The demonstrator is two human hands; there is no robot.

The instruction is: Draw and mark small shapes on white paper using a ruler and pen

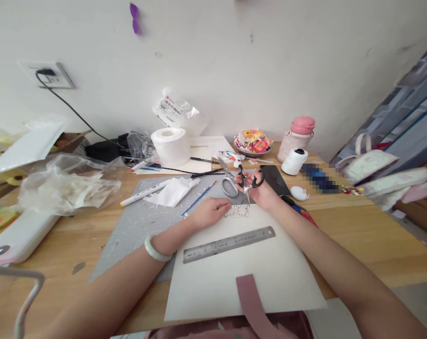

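Observation:
In my right hand (pixel 258 189) is a small pair of black-handled scissors (pixel 248 187), with fingers at the handle loops. The blades point down toward the top edge of a white sheet of paper (pixel 242 259). Small black line drawings (pixel 242 211) lie just below the tips. My left hand (pixel 211 212) is closed at the sheet's upper left edge, beside the drawings; its fingertips are partly hidden. A steel ruler (pixel 229 244) lies slanted across the sheet. Larger scissors with grey handles (pixel 229 187) rest just beyond my hands.
A grey cutting mat (pixel 128 235) lies under the sheet, with a blue pencil (pixel 199 197), a marker (pixel 143 193) and crumpled white paper (pixel 174 190). Behind stand a white roll (pixel 171 149), a candy bowl (pixel 253 145), a pink bottle (pixel 296 139) and a thread spool (pixel 294 161).

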